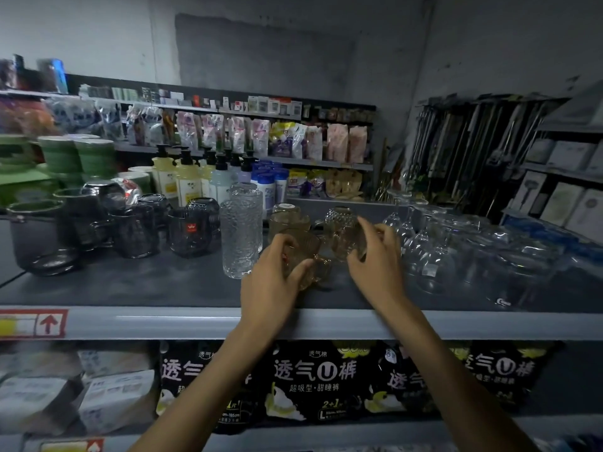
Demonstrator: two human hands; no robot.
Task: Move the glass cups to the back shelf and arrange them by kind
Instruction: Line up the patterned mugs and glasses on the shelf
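An amber handled cup (pixel 315 272) was gripped by the left hand (pixel 274 277) near the middle of the shelf (pixel 156 285), towards its front edge. Just beside it, a second amber cup (pixel 342 231) was clasped by the right hand (pixel 375 261). A tall clear tumbler (pixel 240 238) was set just left of them.

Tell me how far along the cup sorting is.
Done: smoky mugs stand grouped left, tall textured glasses centre, stemmed glasses right. In hand: left hand grips one amber mug, right hand another. Left: setting both by the amber mugs behind.
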